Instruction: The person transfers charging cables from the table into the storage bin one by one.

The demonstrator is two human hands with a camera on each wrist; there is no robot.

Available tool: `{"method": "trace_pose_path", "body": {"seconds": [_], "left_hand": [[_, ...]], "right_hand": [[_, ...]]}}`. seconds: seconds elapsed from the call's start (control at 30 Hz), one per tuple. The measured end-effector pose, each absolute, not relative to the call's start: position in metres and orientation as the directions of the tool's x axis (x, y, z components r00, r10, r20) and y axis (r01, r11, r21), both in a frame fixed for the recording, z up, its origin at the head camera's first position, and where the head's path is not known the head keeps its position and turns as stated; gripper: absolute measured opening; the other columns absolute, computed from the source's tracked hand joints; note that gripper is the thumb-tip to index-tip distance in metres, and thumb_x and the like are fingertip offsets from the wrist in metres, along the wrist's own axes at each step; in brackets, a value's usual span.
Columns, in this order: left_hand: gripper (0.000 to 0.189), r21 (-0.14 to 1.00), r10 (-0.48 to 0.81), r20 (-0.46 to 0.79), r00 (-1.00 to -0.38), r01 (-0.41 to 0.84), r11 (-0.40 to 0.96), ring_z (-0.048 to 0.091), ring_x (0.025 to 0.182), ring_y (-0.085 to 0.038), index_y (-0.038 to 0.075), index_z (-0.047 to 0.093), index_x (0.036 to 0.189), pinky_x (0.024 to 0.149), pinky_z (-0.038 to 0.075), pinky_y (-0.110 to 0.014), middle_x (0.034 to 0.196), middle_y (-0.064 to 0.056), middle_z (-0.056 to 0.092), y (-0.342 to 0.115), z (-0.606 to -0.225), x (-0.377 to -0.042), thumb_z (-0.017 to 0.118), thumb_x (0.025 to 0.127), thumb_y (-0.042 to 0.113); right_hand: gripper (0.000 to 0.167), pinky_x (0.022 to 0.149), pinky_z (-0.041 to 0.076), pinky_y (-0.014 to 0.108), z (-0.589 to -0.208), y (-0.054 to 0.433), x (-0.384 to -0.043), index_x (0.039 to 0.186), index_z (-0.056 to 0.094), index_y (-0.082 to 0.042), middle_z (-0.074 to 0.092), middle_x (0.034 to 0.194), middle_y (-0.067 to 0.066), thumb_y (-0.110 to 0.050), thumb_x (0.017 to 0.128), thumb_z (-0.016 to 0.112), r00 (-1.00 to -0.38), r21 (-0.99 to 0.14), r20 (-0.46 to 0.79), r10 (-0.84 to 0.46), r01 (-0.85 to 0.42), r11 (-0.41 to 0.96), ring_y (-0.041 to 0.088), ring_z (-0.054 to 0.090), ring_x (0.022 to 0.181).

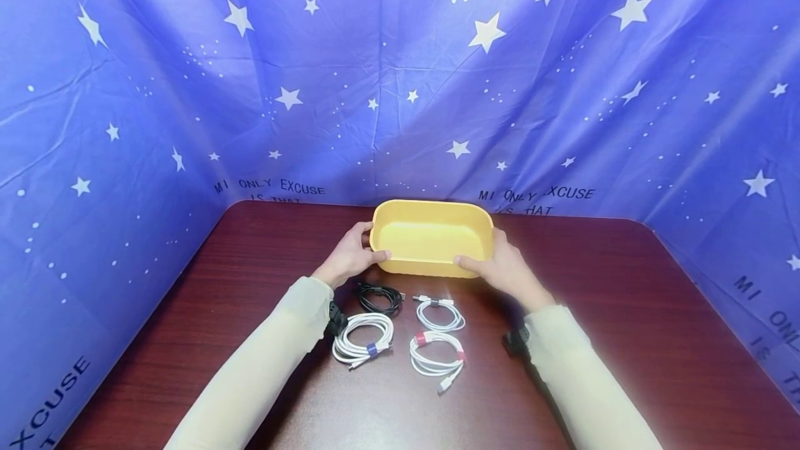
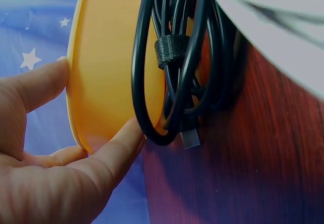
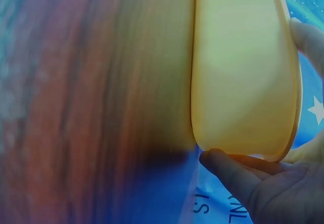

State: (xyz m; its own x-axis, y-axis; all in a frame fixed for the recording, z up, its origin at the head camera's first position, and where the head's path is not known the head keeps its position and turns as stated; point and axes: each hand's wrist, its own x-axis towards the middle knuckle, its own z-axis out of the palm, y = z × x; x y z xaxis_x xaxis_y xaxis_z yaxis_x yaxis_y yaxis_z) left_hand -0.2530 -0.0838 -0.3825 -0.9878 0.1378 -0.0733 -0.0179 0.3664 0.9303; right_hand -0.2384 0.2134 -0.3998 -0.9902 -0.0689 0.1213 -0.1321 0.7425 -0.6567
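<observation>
A yellow plastic bin (image 1: 437,266) sits toward the back of the table, its open top facing up. My left hand (image 1: 350,253) grips its left end, thumb on the front wall and fingers round the end. At the opposite end my right hand (image 1: 503,266) holds it the same way, thumb at the front right corner. Just in front lie a coiled black cable (image 1: 378,290) with a black strap and a white cable (image 1: 451,325) with a dark tie. Nearer are a thicker white cable (image 1: 340,351) with a blue strap and a white cable (image 1: 431,371) with red ties.
The dark red wooden table (image 1: 600,339) has rounded back corners. Blue star-printed cloth (image 1: 400,40) hangs close behind it and along both sides. Each wrist wears a small black camera, the left one (image 1: 337,318) right beside the blue-strapped cable.
</observation>
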Motion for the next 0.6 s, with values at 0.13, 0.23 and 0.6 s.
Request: {"method": "trace_pose_path", "body": {"seconds": [0.13, 0.23, 0.6], "left_hand": [[0.071, 0.932, 0.142, -0.066, -0.988, -0.011, 0.363, 0.061, 0.103, -0.027, -0.001, 0.037, 0.14, 0.088, 0.051, -0.035, 0.117, -0.021, 0.06, -0.0853, -0.3836, -0.253, 0.074, 0.08, 0.001], [0.071, 0.933, 0.138, -0.065, -0.988, -0.011, 0.36, 0.061, 0.103, -0.027, -0.001, 0.037, 0.14, 0.088, 0.051, -0.035, 0.117, -0.021, 0.06, -0.0865, -0.384, -0.2532, 0.074, 0.08, 0.001], [0.071, 0.925, 0.124, -0.073, -0.99, -0.021, 0.379, 0.061, 0.102, -0.027, 0.001, 0.038, 0.141, 0.09, 0.05, -0.036, 0.117, -0.02, 0.06, -0.09, -0.3844, -0.2549, 0.075, 0.08, 0.003]], "right_hand": [[0.105, 0.083, 0.048, 0.044, -0.4002, 0.2121, -0.2394, 0.14, 0.032, -0.003, 0.055, 0.112, 0.014, -0.068, 0.068, 0.072, -0.989, -0.657, 0.126, -0.073, -0.139, 0.741, 0.028, 0.057, 0.091], [0.103, 0.081, 0.048, 0.043, -0.4004, 0.2109, -0.2398, 0.139, 0.034, -0.005, 0.056, 0.11, 0.013, -0.067, 0.068, 0.073, -0.989, -0.661, 0.13, -0.077, -0.144, 0.737, 0.027, 0.057, 0.089], [0.107, 0.082, 0.048, 0.045, -0.4001, 0.2073, -0.2402, 0.141, 0.03, -0.003, 0.055, 0.111, 0.015, -0.068, 0.068, 0.071, -0.991, -0.654, 0.111, -0.074, -0.129, 0.746, 0.029, 0.057, 0.091]]}}
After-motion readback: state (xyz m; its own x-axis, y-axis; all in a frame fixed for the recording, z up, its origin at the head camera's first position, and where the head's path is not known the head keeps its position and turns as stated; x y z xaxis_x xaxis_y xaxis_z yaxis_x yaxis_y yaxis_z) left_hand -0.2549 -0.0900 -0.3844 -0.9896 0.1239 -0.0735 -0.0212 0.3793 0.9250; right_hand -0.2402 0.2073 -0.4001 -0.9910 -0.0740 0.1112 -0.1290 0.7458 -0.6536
